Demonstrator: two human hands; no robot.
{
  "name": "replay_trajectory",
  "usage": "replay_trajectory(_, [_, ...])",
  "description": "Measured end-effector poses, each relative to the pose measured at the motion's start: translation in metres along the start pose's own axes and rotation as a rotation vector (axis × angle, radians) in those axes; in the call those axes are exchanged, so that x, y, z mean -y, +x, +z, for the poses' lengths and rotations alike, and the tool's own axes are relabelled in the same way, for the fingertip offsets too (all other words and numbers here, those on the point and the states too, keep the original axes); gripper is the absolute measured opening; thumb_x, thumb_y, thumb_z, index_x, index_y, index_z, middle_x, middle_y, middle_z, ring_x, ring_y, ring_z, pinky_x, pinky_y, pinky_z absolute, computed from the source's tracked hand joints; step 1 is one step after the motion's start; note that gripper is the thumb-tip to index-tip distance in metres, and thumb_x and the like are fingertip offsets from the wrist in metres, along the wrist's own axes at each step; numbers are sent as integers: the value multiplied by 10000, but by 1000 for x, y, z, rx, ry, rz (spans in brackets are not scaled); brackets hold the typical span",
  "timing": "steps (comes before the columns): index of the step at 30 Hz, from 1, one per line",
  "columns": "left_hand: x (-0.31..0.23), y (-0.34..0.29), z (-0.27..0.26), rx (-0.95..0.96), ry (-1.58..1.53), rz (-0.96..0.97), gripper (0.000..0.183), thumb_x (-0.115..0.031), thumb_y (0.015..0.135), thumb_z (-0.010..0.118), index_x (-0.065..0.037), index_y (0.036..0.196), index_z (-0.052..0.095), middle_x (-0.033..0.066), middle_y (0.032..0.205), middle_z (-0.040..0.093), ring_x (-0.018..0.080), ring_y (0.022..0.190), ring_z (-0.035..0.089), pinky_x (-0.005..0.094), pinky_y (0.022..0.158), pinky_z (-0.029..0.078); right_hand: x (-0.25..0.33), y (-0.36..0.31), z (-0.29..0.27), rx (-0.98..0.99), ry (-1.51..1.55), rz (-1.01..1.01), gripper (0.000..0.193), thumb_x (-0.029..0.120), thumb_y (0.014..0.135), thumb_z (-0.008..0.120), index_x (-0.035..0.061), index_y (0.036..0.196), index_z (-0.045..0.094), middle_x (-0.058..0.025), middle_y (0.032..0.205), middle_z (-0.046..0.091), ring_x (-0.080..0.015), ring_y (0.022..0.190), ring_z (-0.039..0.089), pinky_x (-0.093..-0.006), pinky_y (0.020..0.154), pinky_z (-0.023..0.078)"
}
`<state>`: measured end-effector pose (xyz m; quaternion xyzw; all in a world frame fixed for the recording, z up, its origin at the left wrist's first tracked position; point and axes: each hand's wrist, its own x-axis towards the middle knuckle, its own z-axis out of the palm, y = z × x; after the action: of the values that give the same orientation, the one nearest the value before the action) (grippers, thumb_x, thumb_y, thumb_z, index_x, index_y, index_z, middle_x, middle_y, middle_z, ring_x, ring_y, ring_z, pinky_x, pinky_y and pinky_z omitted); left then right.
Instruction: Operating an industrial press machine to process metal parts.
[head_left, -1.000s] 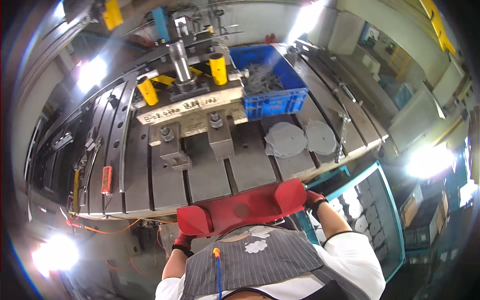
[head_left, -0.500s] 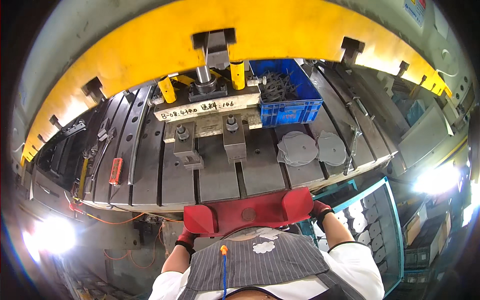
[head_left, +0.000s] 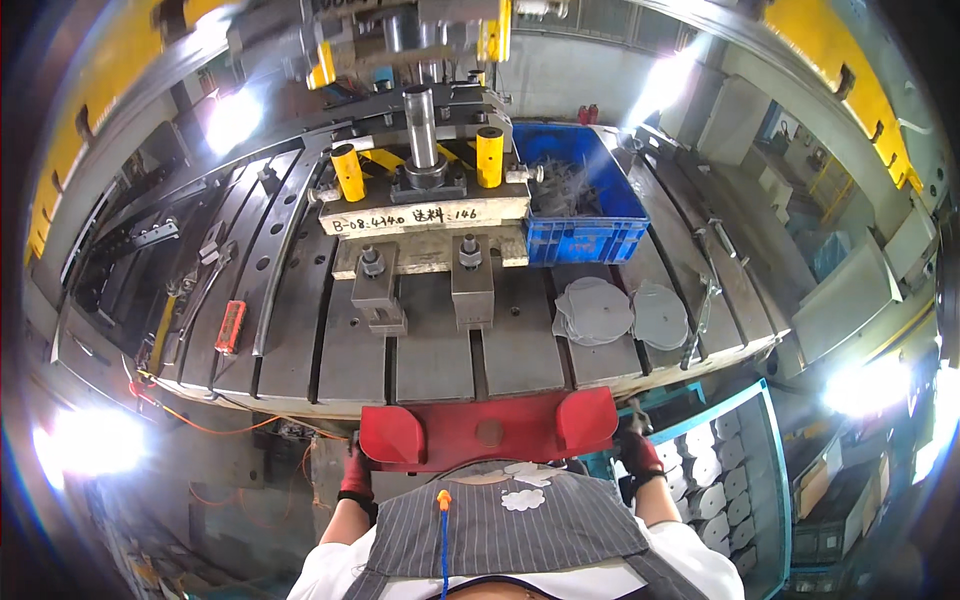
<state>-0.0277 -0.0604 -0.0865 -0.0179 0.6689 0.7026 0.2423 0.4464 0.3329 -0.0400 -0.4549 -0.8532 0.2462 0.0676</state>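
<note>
Head view: your left hand (head_left: 356, 472) and right hand (head_left: 640, 455) are flanking the red panel (head_left: 522, 428), their grip impossible to tell.

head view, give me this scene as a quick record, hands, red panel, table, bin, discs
left hand: red glove, at the red panel's left end; grip unclear
right hand: red and dark glove, at its right end; grip unclear
red panel: in front of the slotted table
table: bears a white-fronted die between two press sides
blue bin: right of the die, holding grey scrap
grey discs: flat on the table, nearer the person than the bin
</note>
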Motion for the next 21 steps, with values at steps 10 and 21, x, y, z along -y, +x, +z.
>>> replay_trajectory(10, [-68, -31, 56, 24, 226, 287, 205, -208, 892, 440, -22, 963, 487, 71, 907, 490, 148, 863, 428, 267, 747, 355, 82, 36, -98, -664, 982, 181, 298, 149, 826, 533, 25, 1089, 469, -91, 980, 533, -182, 896, 494, -298, 793, 373])
replay_trajectory(21, [-28, 3, 35, -128, 248, 266, 127, -86, 835, 503, 1, 906, 563, 31, 827, 588, 116, 775, 528, 256, 719, 425, 338, 287, -226, 43, 934, -402, 395, 131, 835, 560, 44, 1199, 436, -37, 1104, 529, -119, 954, 484, -270, 818, 401])
